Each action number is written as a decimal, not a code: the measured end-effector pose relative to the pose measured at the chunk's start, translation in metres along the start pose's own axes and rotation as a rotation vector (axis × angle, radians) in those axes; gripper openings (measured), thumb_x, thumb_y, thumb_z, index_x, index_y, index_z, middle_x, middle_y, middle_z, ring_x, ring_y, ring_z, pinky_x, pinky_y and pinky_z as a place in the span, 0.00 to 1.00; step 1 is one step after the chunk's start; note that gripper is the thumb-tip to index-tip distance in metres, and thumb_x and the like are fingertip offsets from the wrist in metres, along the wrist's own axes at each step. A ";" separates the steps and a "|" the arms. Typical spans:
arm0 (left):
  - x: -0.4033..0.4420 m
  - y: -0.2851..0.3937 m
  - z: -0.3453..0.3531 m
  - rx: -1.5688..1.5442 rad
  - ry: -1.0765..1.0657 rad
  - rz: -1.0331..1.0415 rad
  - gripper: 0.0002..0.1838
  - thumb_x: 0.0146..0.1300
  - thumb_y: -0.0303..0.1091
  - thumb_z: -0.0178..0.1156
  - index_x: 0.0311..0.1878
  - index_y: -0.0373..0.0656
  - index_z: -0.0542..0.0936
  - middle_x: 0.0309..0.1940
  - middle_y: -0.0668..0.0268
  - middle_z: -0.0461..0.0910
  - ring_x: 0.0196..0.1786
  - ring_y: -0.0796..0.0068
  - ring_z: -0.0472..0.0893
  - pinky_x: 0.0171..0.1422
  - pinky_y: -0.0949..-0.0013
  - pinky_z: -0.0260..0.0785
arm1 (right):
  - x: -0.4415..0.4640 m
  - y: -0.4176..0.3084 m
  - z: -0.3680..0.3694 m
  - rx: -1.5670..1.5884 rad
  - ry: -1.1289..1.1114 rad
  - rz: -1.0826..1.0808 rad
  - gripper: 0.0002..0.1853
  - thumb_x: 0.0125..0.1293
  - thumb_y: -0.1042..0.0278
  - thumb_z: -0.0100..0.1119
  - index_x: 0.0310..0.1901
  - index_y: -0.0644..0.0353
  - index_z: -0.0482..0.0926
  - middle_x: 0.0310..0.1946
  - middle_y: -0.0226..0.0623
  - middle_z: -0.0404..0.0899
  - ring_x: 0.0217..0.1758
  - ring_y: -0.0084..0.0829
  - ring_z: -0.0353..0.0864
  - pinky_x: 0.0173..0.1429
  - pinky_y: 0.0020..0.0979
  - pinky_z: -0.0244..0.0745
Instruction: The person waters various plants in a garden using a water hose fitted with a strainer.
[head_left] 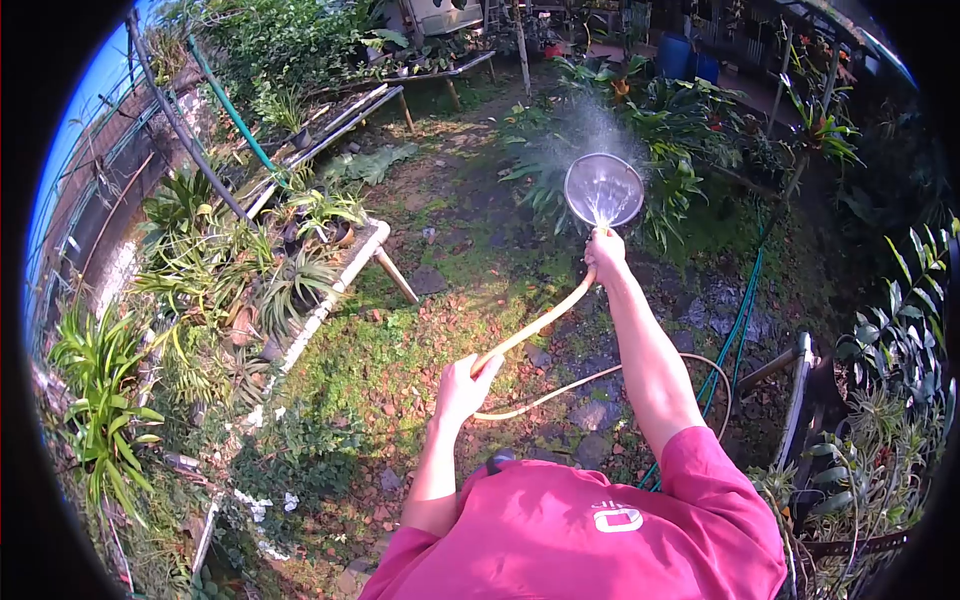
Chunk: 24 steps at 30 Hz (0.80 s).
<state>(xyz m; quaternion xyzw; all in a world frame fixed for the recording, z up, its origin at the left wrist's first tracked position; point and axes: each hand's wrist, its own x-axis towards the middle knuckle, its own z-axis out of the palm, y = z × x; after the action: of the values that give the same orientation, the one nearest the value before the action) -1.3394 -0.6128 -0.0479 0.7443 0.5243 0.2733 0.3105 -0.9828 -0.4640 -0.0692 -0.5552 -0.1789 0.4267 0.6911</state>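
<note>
My right hand (606, 250), on the outstretched arm, is closed around the end of a yellowish garden hose (545, 322). Just beyond it is a round mesh strainer (588, 184) with a dark rim. Water jets from the hose into the mesh and spreads past it as a fine mist. How the strainer is held is hidden by the fingers. Closer to my body, my left hand (461, 392) grips the same hose lower down. From there the hose loops to the right along the ground.
Potted plants crowd a bench (340, 270) on the left. Leafy plants (665, 190) grow ahead, near a blue barrel (674, 55). A green hose (741, 325) lies on the right, by a wooden post (796, 400). Stones and moss cover the ground.
</note>
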 end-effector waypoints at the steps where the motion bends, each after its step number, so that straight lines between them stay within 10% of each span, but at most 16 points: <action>1: 0.003 -0.002 -0.002 0.023 -0.003 0.030 0.25 0.68 0.53 0.63 0.31 0.36 0.81 0.14 0.58 0.74 0.17 0.67 0.73 0.23 0.60 0.60 | 0.003 0.000 0.001 0.001 -0.018 0.022 0.04 0.75 0.69 0.48 0.45 0.59 0.71 0.17 0.29 0.67 0.13 0.23 0.67 0.16 0.29 0.62; 15: 0.075 -0.030 -0.025 -0.071 0.051 -0.005 0.24 0.68 0.51 0.63 0.30 0.36 0.80 0.15 0.61 0.71 0.19 0.71 0.69 0.25 0.61 0.59 | 0.072 0.032 0.056 -0.113 -0.020 0.032 0.08 0.75 0.69 0.48 0.49 0.60 0.74 0.16 0.31 0.70 0.12 0.24 0.67 0.15 0.28 0.61; 24: 0.192 -0.049 -0.085 -0.137 0.272 0.047 0.25 0.69 0.51 0.62 0.29 0.35 0.79 0.14 0.58 0.73 0.17 0.69 0.72 0.24 0.60 0.62 | 0.123 -0.096 0.259 -0.073 -0.169 -0.322 0.03 0.74 0.68 0.51 0.44 0.55 0.72 0.20 0.26 0.66 0.15 0.20 0.65 0.16 0.26 0.61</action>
<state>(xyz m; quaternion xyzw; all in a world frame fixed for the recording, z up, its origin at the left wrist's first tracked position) -1.3743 -0.4028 -0.0130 0.6898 0.5240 0.4138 0.2800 -1.0617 -0.2092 0.0735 -0.5061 -0.3383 0.3488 0.7126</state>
